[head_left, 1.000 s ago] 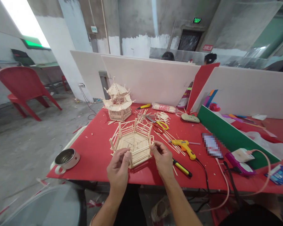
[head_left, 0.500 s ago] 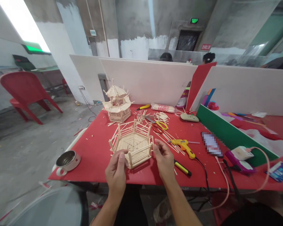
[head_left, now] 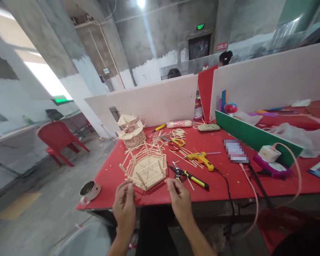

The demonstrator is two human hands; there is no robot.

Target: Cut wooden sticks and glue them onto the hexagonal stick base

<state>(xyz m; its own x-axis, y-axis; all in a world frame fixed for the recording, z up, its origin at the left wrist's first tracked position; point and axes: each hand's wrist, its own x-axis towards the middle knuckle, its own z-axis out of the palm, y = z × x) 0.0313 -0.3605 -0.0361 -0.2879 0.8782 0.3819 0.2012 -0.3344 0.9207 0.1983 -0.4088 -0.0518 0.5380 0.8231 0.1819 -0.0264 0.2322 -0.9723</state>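
Observation:
A six-sided stick platform [head_left: 149, 170] with upright posts and low side rails lies on the red table. My left hand [head_left: 124, 199] is just in front of its near left corner, with fingers curled and the thumb against them. At its near right side, my right hand [head_left: 180, 197] is closed in a pinch. Whatever either hand holds, if anything, is too small to make out. Black-and-yellow pliers [head_left: 178, 172] and a yellow-black utility knife [head_left: 197, 179] lie just beyond my right hand. Behind the platform stands a two-tiered stick pavilion [head_left: 130, 131].
A yellow glue gun [head_left: 201, 158], scissors [head_left: 177, 143] and loose sticks [head_left: 178, 133] lie farther back. A cup [head_left: 90, 192] stands at the left table edge. On the right are a phone [head_left: 235, 151], a purple power strip [head_left: 272, 166] with cables and a green board [head_left: 253, 137].
The view has shifted and tilted. Both hands have drawn back from the platform's near side towards me. The pliers, previously hidden behind my right hand, now show.

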